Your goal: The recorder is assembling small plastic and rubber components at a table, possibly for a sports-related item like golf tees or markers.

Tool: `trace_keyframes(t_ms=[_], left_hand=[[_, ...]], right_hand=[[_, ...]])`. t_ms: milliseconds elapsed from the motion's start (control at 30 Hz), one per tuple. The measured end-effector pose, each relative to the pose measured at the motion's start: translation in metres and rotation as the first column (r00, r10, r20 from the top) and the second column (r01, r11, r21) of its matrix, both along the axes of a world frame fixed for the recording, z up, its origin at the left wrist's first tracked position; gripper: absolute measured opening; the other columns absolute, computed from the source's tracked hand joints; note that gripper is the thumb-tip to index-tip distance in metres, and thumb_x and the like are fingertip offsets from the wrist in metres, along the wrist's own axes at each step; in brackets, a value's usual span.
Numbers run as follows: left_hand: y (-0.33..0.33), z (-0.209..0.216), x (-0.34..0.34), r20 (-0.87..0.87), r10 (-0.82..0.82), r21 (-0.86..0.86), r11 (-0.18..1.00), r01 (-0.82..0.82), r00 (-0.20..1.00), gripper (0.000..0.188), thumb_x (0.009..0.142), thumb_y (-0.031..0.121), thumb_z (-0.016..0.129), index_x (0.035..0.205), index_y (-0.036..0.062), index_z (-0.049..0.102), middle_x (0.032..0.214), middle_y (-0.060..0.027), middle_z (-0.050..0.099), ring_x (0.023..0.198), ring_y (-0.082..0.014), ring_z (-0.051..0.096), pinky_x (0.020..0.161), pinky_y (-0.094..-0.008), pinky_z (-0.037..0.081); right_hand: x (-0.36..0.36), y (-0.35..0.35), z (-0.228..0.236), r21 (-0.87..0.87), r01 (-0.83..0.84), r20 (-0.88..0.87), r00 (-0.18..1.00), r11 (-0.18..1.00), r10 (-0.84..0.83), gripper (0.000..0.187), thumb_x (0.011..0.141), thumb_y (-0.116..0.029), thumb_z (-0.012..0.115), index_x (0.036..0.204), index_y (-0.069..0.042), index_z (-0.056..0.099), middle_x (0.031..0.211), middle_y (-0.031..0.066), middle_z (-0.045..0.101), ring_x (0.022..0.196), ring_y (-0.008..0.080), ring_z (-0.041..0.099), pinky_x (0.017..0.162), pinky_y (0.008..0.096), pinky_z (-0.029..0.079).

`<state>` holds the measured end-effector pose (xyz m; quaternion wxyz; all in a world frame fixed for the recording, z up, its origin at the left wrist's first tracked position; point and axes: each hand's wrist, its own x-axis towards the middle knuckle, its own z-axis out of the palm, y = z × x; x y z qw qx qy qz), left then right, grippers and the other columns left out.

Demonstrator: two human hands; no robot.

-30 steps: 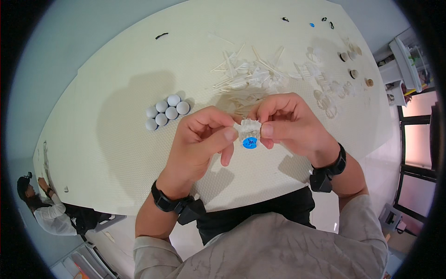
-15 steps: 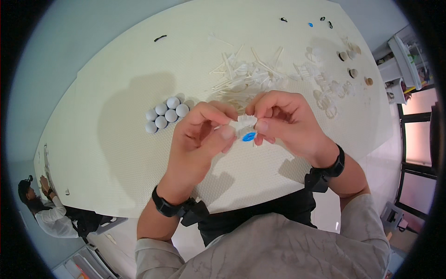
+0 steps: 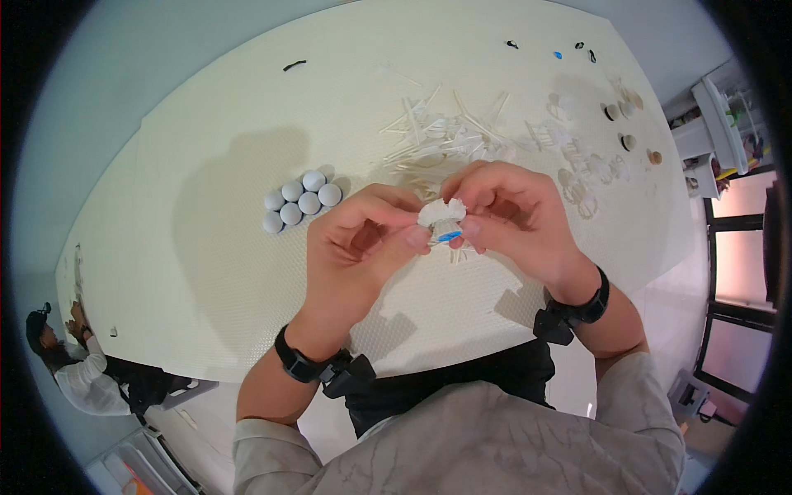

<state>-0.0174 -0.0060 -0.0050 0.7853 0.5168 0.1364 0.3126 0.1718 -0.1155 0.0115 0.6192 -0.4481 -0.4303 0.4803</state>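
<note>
While curled above table (image 3: 206, 247), both hands' fingers (image 3: 412, 235) pinch shut on small white-and-blue piece (image 3: 441, 221).

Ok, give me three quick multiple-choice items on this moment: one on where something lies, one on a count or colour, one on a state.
1. Where does the cluster of white balls lie?
A. On the table to the left of the hands
B. In the right hand
C. On the floor

2. How many white balls are in that cluster?
A. Two
B. Six
C. Twelve

3. How is the small white and blue part held?
A. Lying free on the table
B. In the left hand alone
C. Pinched between the fingertips of the left hand and the right hand

Answers: 1 A, the balls sit on the table beside the left hand. 2 B, six can be counted. 3 C, fingers of both hands close on it above the table.
</note>
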Motion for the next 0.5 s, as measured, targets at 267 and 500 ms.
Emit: trace_keyframes(t_ms=[267, 500], left_hand=[[-0.0005, 0.0066, 0.0015, -0.022, -0.004, 0.088, 0.996, 0.006, 1.000, 0.014, 0.087, -0.012, 0.067, 0.096, -0.0018, 0.066, 0.107, -0.0110, 0.066, 0.098, -0.0164, 0.064, 0.090, -0.0312, 0.052], [-0.0003, 0.0033, -0.0008, -0.064, 0.077, 0.077, 0.994, -0.072, 0.995, 0.010, 0.088, -0.007, 0.068, 0.096, -0.0008, 0.065, 0.107, -0.0091, 0.065, 0.098, -0.0139, 0.062, 0.088, -0.0285, 0.050]], right_hand=[[0.0094, 0.0013, 0.0000, -0.071, -0.063, -0.102, 0.993, 0.995, 0.056, 0.011, 0.089, 0.001, 0.070, 0.099, 0.002, 0.067, 0.103, 0.0085, 0.068, 0.077, 0.0089, 0.061, 0.061, 0.0221, 0.048], [0.0053, 0.0019, 0.0013, -0.147, -0.028, -0.069, 0.997, 0.989, 0.019, 0.014, 0.088, -0.002, 0.073, 0.101, 0.000, 0.068, 0.095, 0.0069, 0.069, 0.070, 0.0079, 0.059, 0.060, 0.0228, 0.047]])
